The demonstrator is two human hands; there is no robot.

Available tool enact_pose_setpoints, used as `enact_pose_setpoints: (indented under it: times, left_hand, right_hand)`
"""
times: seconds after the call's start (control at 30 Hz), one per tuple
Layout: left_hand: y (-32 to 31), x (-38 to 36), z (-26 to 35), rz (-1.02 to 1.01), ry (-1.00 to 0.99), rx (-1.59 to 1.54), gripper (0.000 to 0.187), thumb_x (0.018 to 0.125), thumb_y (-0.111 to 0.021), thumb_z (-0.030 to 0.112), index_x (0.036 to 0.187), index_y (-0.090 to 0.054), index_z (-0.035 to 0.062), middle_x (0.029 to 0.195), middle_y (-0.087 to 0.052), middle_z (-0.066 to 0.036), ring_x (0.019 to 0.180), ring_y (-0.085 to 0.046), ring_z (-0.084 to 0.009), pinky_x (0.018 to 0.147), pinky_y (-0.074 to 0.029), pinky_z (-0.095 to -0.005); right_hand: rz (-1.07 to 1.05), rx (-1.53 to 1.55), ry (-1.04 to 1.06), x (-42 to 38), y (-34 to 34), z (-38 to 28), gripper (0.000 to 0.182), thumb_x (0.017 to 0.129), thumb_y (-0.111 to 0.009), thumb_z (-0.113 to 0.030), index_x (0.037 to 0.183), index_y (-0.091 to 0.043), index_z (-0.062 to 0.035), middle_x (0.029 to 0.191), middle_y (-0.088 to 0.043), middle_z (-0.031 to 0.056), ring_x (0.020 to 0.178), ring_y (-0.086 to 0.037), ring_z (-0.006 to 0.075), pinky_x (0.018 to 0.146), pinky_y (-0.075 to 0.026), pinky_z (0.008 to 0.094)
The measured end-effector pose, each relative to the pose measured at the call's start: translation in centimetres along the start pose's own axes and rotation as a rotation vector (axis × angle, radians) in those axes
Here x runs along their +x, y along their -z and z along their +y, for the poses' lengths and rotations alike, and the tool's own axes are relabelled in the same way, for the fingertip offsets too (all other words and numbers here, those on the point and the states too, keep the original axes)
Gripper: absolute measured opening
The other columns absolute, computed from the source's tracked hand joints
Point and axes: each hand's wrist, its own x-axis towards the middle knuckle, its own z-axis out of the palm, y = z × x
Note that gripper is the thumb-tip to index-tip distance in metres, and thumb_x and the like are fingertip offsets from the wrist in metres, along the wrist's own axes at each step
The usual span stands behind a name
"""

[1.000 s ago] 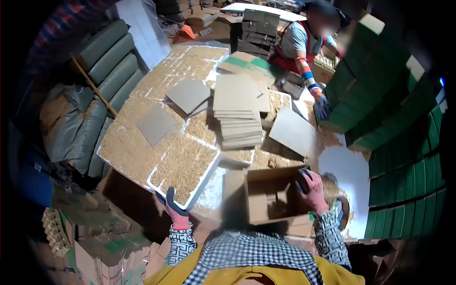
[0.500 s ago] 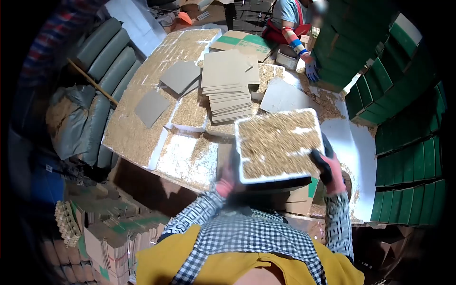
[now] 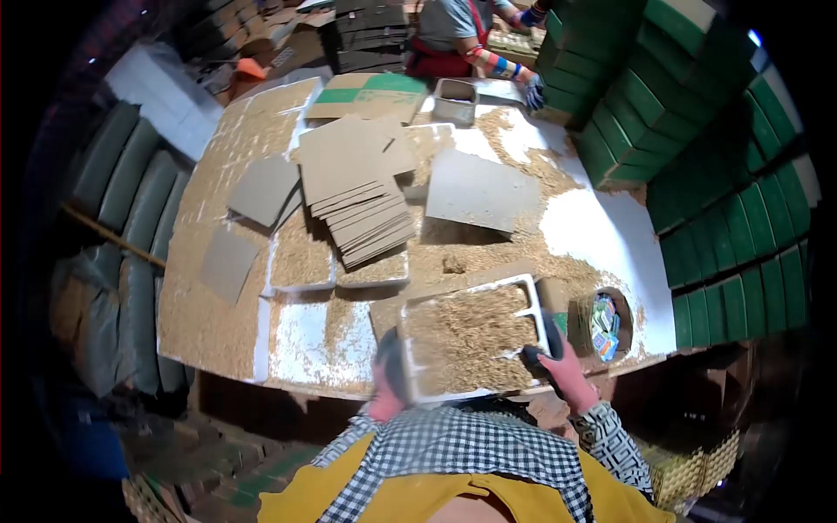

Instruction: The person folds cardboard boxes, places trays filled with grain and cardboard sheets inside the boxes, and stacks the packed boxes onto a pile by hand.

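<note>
I hold a white tray of loose tan husks low over the near edge of the table. My left hand, in a pink and dark glove, is closed on the tray's left side. Gripping the right side is my right hand, gloved alike, its thumb over the rim. The husks lie unevenly, with white showing through near the right rim. Just beyond the tray is a brown cardboard piece. A container of small colourful packets stands to the right of my right hand.
A leaning stack of cardboard sheets rests mid-table, beside a loose grey sheet. Husk-filled trays cover the left side. Green boxes are piled along the right. A co-worker stands at the far side, one gloved hand near the boxes.
The tray has come closer to my body and lower, with both hands still on it. My view has shifted, so the packet container now shows fully. Husks in the tray look more uneven.
</note>
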Motion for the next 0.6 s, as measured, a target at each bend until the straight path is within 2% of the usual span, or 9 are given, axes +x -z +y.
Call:
enact_pose_setpoints:
  times: [0.03, 0.1, 0.17, 0.23, 0.37, 0.43, 0.5, 0.53, 0.6]
  left_hand:
    - [2.9, 1.5, -1.1, -0.076, -0.002, -0.211, 0.042, 0.092, -0.056, 0.031, 0.119, -0.053, -0.0015, 0.111, -0.056, -0.01, 0.102, -0.053, -0.0195, 0.084, -0.051, -0.038]
    - [1.4, 5.3, 3.6, 0.064, -0.367, 0.286, 0.037, 0.09, -0.061, 0.021, 0.119, -0.053, -0.0015, 0.115, -0.055, -0.01, 0.104, -0.054, -0.0216, 0.09, -0.048, -0.0356]
    - [-5.2, 10.9, 6.4, -0.154, -0.366, 0.369, 0.039, 0.087, -0.064, 0.013, 0.12, -0.053, -0.0026, 0.117, -0.056, -0.013, 0.107, -0.055, -0.0235, 0.094, -0.044, -0.0334]
    - [-9.7, 19.8, 2.9, -0.238, -0.618, 1.06, 0.081, 0.078, -0.074, 0.032, 0.138, -0.034, -0.0029, 0.135, -0.041, -0.029, 0.13, -0.038, -0.0375, 0.108, -0.033, -0.0415]
    - [-15.9, 31.5, -3.2, 0.069, -0.485, 1.511, 0.107, 0.066, -0.082, 0.037, 0.144, -0.02, -0.0024, 0.136, -0.034, -0.037, 0.133, -0.03, -0.0449, 0.108, -0.032, -0.0396]
    - [-14.2, 34.8, -4.8, -0.033, -0.393, 1.444, 0.104, 0.064, -0.083, 0.03, 0.142, -0.024, -0.0039, 0.131, -0.044, -0.033, 0.127, -0.041, -0.0398, 0.103, -0.038, -0.0397]
    - [-13.2, 34.8, -5.5, -0.084, -0.108, 1.139, 0.094, 0.062, -0.083, 0.023, 0.136, -0.032, -0.0034, 0.116, -0.058, -0.027, 0.11, -0.057, -0.034, 0.092, -0.048, -0.0386]
    - [-11.9, 35.5, -6.3, -0.128, -0.43, 1.262, 0.081, 0.066, -0.08, 0.021, 0.131, -0.039, -0.0011, 0.102, -0.065, -0.024, 0.092, -0.065, -0.0304, 0.081, -0.052, -0.0371]
    - [-12.6, 32.3, -4.2, -0.266, -0.279, 0.997, 0.056, 0.075, -0.069, 0.007, 0.125, -0.044, 0.0008, 0.088, -0.064, -0.013, 0.069, -0.061, -0.0194, 0.057, -0.049, -0.03]
  right_hand:
    - [0.027, -0.211, -0.093, 0.1, 0.5, 2.1, 0.079, 0.079, -0.065, -0.01, 0.146, -0.026, -0.0012, 0.142, -0.042, 0.0187, 0.129, -0.043, 0.0246, 0.106, -0.034, 0.033]
    - [-0.007, -0.492, -0.183, 0.1, -0.8, 1.1, 0.079, 0.082, -0.067, -0.023, 0.146, -0.026, -0.002, 0.134, -0.048, 0.0253, 0.123, -0.049, 0.0334, 0.102, -0.038, 0.037]
    - [0.044, -0.633, -0.066, 0.5, -1.5, 2.2, 0.075, 0.082, -0.066, -0.027, 0.144, -0.03, -0.0027, 0.127, -0.051, 0.0276, 0.117, -0.052, 0.0385, 0.099, -0.041, 0.0401]
    - [0.263, -0.801, 0.289, 0.3, -3.4, 2.4, 0.059, 0.079, -0.067, -0.022, 0.129, -0.045, 0.0001, 0.117, -0.056, 0.0258, 0.109, -0.054, 0.0405, 0.095, -0.044, 0.0426]
    - [0.385, -0.709, 0.646, -0.9, -3.8, -1.4, 0.047, 0.073, -0.071, -0.015, 0.116, -0.056, -0.004, 0.118, -0.055, 0.0243, 0.107, -0.055, 0.0412, 0.091, -0.046, 0.0453]
    - [0.589, -0.838, 0.585, -1.4, 0.3, -0.1, 0.039, 0.074, -0.069, -0.011, 0.111, -0.06, -0.0066, 0.118, -0.058, 0.0194, 0.107, -0.057, 0.0366, 0.091, -0.047, 0.0421]
    - [0.66, -0.773, 0.167, 0.2, 7.8, 0.6, 0.054, 0.075, -0.07, -0.016, 0.125, -0.051, -0.0071, 0.124, -0.055, 0.0177, 0.109, -0.057, 0.0342, 0.092, -0.047, 0.0418]
    - [0.695, -0.777, -0.129, 0.9, 11.6, 1.4, 0.063, 0.075, -0.07, -0.017, 0.132, -0.045, -0.0068, 0.127, -0.053, 0.0185, 0.108, -0.057, 0.0353, 0.093, -0.047, 0.0414]
    - [0.555, -1.075, -0.326, 3.0, 17.3, 4.6, 0.071, 0.076, -0.071, -0.022, 0.137, -0.04, -0.0062, 0.127, -0.052, 0.0176, 0.114, -0.053, 0.0345, 0.099, -0.043, 0.0381]
